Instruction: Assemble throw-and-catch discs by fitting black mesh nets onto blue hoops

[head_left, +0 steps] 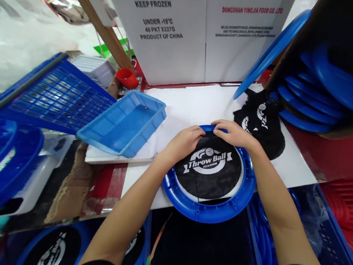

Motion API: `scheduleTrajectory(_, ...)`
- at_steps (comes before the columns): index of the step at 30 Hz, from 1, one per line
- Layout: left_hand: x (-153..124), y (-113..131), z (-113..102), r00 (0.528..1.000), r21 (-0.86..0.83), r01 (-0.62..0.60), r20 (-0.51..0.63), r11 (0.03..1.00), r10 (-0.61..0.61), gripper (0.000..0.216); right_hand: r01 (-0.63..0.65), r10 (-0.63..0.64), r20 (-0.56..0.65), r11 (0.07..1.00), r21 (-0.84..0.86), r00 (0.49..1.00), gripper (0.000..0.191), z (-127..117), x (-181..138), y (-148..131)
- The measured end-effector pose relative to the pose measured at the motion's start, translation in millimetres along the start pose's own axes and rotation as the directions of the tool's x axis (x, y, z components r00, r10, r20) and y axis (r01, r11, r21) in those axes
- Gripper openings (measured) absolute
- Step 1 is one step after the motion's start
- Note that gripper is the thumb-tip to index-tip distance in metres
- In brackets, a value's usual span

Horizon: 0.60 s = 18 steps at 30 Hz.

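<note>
A blue plastic ring (206, 210) lies on the white tabletop (195, 105), with a black mesh net (212, 170) printed "Throw Ball" spread inside it. My left hand (183, 142) presses its curled fingers on the net's far left edge at the ring's rim. My right hand (232, 132) pinches the net's far edge against the rim beside it. Both hands meet at the ring's far side.
A pile of black printed nets (262, 119) lies just right of my hands. A cardboard box of stacked blue rings (320, 98) sits at the right. A blue tray (126, 122), a blue crate (53, 93), a red cup (127, 78) and white cartons (181, 35) surround the work spot.
</note>
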<state>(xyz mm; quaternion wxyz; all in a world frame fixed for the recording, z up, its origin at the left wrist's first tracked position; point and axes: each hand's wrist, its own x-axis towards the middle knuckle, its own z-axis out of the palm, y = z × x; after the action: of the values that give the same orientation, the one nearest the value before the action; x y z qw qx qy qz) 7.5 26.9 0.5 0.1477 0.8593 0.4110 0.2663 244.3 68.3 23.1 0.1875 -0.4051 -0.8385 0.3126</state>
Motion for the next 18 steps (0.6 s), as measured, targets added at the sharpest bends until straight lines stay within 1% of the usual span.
scheduleTrajectory(3, -1.2, 1.8, -6.1, 1.0, -0.035, -0.018, 0.013, 0.999, 0.019, 0.027, -0.047, 0.047, 0.008, 0.99, 0.134, 0.999, 0.024, 4.5, 3.2, -2.0)
scheduleTrajectory(5, -2.3, 4.5, -12.5, 1.0, -0.067, -0.02, -0.002, 0.998, 0.02, 0.024, -0.047, 0.036, 0.047, 0.965, 0.259, 0.998, 0.021, 9.5, 5.4, -3.8)
scheduleTrajectory(8, -3.8, 7.5, -21.0, 0.999, -0.077, 0.03, 0.021, 0.997, -0.029, 0.021, -0.049, -0.002, 0.113, 0.895, 0.443, 0.994, 0.021, 18.0, 7.6, -7.6)
scheduleTrajectory(10, -4.2, 7.7, -23.7, 0.995, -0.055, 0.075, 0.076, 0.996, -0.071, 0.019, -0.067, 0.005, 0.124, 0.864, 0.499, 0.992, 0.021, 22.1, 8.3, -10.3)
scheduleTrajectory(13, -4.0, 7.5, -24.2, 0.983, -0.032, 0.109, 0.154, 0.994, -0.102, 0.02, -0.074, 0.021, 0.118, 0.881, 0.467, 0.993, 0.021, 24.0, 8.3, -13.7)
scheduleTrajectory(18, -4.0, 14.8, -28.4, 0.963, -0.03, 0.128, 0.241, 0.991, -0.117, 0.022, -0.044, 0.014, 0.093, 0.945, 0.325, 0.996, 0.025, 20.8, 6.9, -17.5)
